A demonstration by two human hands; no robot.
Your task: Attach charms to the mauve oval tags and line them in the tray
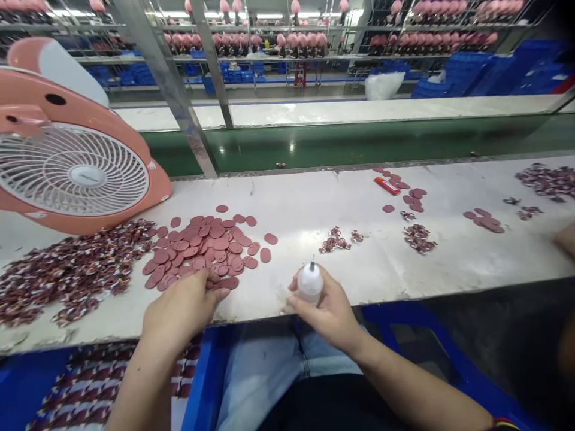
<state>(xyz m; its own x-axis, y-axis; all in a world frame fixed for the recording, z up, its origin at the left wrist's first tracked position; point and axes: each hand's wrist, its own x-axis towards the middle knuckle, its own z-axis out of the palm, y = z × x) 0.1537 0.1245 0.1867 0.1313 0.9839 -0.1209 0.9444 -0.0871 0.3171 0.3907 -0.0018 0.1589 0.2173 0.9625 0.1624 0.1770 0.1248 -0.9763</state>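
My left hand is at the near edge of a spread pile of flat dull-red oval pieces. Its thumb and fingertips close on one oval piece lying at the pile's front. Wrapped around a small white squeeze bottle is my right hand, just over the table's front edge. The bottle stands roughly upright, its thin metal tip pointing up. To the left of the oval pile lies a large heap of small dark-red and white pieces.
A pink animal-shaped fan stands at the back left. Small clusters of pieces, a red packet and more ovals lie rightward. Beyond the table runs a green belt. A blue crate sits below left. Another person's hand shows at right.
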